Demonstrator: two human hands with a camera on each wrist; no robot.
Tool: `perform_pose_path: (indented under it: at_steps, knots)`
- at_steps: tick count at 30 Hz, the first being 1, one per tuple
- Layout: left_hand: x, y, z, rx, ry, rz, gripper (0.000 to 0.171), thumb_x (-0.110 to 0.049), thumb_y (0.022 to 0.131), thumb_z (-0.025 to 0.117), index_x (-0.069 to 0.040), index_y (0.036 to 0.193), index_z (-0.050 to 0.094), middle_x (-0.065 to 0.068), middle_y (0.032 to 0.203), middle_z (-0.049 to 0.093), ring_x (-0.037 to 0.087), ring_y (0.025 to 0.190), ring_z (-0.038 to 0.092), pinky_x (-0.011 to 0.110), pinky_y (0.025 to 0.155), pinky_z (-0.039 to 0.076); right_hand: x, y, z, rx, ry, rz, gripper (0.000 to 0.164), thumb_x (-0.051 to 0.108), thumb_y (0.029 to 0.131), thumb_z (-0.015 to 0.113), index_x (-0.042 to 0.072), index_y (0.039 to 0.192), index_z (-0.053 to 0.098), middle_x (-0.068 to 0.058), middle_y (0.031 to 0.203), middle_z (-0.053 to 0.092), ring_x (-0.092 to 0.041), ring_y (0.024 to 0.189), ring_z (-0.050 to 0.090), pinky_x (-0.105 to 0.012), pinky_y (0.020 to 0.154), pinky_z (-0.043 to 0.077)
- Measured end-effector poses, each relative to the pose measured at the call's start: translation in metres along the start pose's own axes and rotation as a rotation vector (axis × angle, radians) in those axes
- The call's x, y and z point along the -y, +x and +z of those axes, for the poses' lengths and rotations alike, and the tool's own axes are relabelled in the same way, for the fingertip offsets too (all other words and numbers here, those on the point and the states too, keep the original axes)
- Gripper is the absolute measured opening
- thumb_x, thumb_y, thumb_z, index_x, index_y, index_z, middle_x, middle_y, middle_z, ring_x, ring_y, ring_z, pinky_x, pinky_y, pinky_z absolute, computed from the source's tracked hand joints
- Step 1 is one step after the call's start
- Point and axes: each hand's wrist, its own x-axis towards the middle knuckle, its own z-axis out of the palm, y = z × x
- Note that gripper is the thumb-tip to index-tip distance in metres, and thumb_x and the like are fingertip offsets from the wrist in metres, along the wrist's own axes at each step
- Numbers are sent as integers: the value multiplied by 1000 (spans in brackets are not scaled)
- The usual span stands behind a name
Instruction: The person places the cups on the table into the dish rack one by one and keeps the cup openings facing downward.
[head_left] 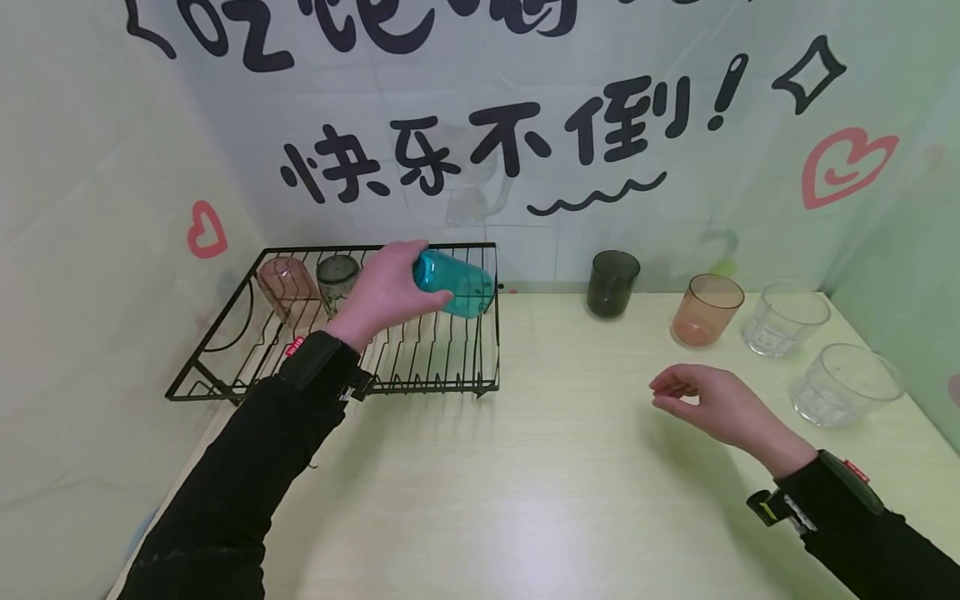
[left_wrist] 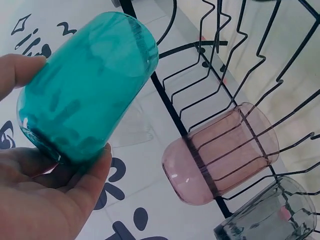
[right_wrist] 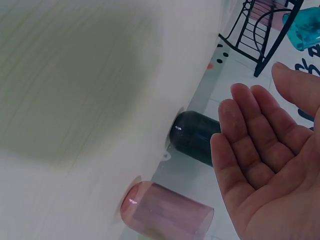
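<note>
My left hand (head_left: 392, 287) grips a teal glass (head_left: 459, 283) by its base end, with the thumb on one side and fingers on the other. Tilted on its side, the glass overlaps the right end of the black wire dish rack (head_left: 420, 387) in the head view. From the left wrist, the teal glass (left_wrist: 90, 85) looks apart from the wires, its mouth toward the upper right. A pink glass (head_left: 287, 285) and a grey glass (head_left: 337, 279) lie in the rack's left part. Over the table, my right hand (head_left: 716, 404) has loosely bent fingers and holds nothing.
Along the back of the pale table (head_left: 525, 467) stand a dark grey glass (head_left: 612, 285) and an amber-pink glass (head_left: 707, 310). Two clear glasses, one farther back (head_left: 783, 321) and one nearer (head_left: 843, 387), stand at the right edge. Printed sheeting (head_left: 525, 242) rises behind.
</note>
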Motion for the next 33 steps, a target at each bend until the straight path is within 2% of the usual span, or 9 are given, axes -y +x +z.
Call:
perform_pose_path:
  at_steps: [5, 10, 15, 19, 22, 27, 33]
  knots:
    - [-2, 6, -2, 31, 51, 7, 74, -31, 80, 76, 2, 140, 48, 18, 129, 56, 32, 110, 52, 46, 91, 50, 0, -1, 0, 0, -15, -7, 15, 13, 89, 74, 5, 102, 71, 3, 94, 70, -20, 89, 67, -47, 84, 53]
    - [-4, 13, -3, 54, 73, 23, 66, -28, 77, 77, 3, 130, 53, 16, 117, 59, 31, 101, 54, 44, 85, 52, -2, -2, 0, 0, -25, -11, 15, 12, 89, 74, 5, 101, 71, 3, 93, 70, -21, 88, 67, -48, 85, 52]
    - [-7, 21, -3, 76, 101, 28, 64, -26, 74, 79, 2, 126, 54, 15, 112, 58, 30, 98, 54, 43, 82, 54, -6, -3, -1, -5, -43, -10, 15, 13, 89, 74, 5, 101, 71, 2, 93, 70, -22, 88, 67, -48, 84, 53]
    - [-9, 26, -2, 101, 111, 30, 53, -22, 73, 78, 1, 116, 57, 14, 105, 59, 29, 92, 55, 41, 77, 53, -9, -5, -1, -10, -54, -11, 16, 13, 89, 74, 5, 101, 71, 2, 93, 70, -23, 89, 67, -48, 83, 53]
    - [-10, 31, 1, 129, 122, 19, 48, -19, 73, 76, 0, 112, 57, 13, 103, 59, 29, 90, 54, 40, 75, 52, -10, -5, -1, -17, -61, -14, 16, 13, 89, 74, 5, 101, 71, 1, 93, 70, -23, 89, 67, -48, 83, 53]
    - [-13, 38, 4, 188, 184, 2, 48, -18, 74, 75, -1, 114, 55, 11, 104, 56, 28, 91, 51, 38, 75, 48, -11, -5, -1, -21, -66, -20, 15, 12, 88, 75, 4, 101, 71, 1, 93, 70, -23, 88, 67, -49, 83, 53]
    - [-14, 47, 6, 226, 228, 40, 29, -14, 73, 72, -4, 96, 56, 10, 91, 54, 26, 80, 48, 35, 66, 43, -11, -6, -3, -13, -76, -12, 16, 13, 88, 75, 5, 101, 71, 1, 93, 70, -23, 88, 67, -48, 83, 53]
